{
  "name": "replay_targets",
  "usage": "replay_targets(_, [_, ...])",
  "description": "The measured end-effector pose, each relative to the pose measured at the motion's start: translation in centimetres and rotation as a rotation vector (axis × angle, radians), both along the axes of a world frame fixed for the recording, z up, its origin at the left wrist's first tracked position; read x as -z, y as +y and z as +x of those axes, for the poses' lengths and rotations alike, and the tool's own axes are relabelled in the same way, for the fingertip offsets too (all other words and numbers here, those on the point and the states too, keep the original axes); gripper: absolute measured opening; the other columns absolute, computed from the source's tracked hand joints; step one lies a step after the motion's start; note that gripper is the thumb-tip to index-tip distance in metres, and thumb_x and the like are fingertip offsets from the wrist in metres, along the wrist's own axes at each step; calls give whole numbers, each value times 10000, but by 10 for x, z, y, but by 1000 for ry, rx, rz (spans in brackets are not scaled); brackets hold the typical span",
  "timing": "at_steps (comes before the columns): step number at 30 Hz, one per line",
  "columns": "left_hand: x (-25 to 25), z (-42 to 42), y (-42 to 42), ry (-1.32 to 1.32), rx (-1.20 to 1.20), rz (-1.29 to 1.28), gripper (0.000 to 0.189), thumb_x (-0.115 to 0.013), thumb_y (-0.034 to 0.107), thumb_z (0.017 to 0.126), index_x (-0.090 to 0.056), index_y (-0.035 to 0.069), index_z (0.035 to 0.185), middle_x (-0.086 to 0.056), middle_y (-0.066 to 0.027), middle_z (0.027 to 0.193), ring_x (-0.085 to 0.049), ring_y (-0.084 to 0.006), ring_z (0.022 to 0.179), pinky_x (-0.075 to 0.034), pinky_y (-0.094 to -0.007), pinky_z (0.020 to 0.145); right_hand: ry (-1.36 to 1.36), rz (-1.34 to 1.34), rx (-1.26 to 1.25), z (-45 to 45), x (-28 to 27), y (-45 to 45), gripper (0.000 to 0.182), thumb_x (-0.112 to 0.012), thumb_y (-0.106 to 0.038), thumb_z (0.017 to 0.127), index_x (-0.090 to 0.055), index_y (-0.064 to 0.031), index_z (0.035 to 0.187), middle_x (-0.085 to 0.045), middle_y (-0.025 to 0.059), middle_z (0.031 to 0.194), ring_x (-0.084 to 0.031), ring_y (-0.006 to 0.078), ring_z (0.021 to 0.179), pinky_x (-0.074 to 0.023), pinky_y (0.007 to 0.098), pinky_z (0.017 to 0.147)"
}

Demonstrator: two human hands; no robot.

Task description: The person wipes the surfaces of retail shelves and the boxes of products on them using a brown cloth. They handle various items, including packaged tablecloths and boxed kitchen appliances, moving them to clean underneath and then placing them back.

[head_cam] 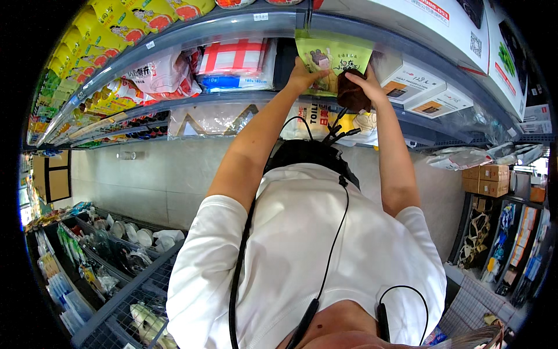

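A green plastic packet (335,50) printed with a cartoon figure and writing is held up before the shelf. My left hand (307,76) grips its left side, with the thumb across the front. At the packet's right side is my right hand (370,87), its thumb over a dark brown crumpled item (354,94) that covers the packet's lower right corner. Whether that item is cloth or a pouch, I cannot tell. The fingers of both hands are largely hidden behind the packet.
Red-and-white checked packs (233,56) lie left of the packet, white cartons (412,83) to its right. A grey shelf edge (218,28) runs above my hands. Black cable ends (338,131) stick up near my waist. Behind me stands a wire-mesh rack (135,283).
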State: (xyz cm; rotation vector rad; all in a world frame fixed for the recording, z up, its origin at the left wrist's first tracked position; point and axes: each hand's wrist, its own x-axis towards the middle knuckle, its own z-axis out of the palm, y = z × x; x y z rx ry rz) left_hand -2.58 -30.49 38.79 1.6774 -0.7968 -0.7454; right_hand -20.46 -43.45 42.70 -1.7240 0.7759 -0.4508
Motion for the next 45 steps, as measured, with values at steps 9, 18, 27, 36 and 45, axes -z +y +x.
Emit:
replay_targets(9, [-29,-8,17,170,1,5,863,-849,254,612,-274,-31,1189,-527,-179,1103,-587,-215,931,-529,-307,652,-32,-18,63,-12,23,-10,1036,-758,-462,662,-220,50,1385,-366,214,1362,-370,288,1255,-299,345,1026])
replay_targets(18, [-9,22,18,54,322,-185,702,-797,227,689,-390,-34,1197,-545,-154,1123,-543,-218,1024,-454,-323,861,-232,37,110,-79,-10,31,685,-644,-182,841,-278,-61,1408,-389,153,1374,-373,226,1263,-298,315,1023])
replay_targets(27, [-34,10,25,56,267,86,751,-739,194,753,-264,-12,1297,-467,-180,1234,-490,-262,1113,-419,-362,910,-499,382,578,-201,40,69,517,-655,-293,834,-491,-57,1263,-535,102,1160,-514,193,1062,-417,312,881])
replay_targets(36, [4,8,24,-25,-77,306,1044,-754,375,711,-77,-3,1410,-390,-216,1322,-479,-273,1123,-467,-364,800,-533,613,720,-316,53,21,495,-694,-319,792,-537,-21,1154,-569,90,1078,-562,197,969,-459,324,818])
replay_targets(45, [14,-87,63,183,-37,345,833,-721,342,761,-229,98,1388,-394,-194,1331,-503,-263,1071,-481,-407,753,-621,741,908,-407,60,0,431,-629,-335,843,-532,-51,1153,-607,83,1026,-595,219,946,-494,359,824])
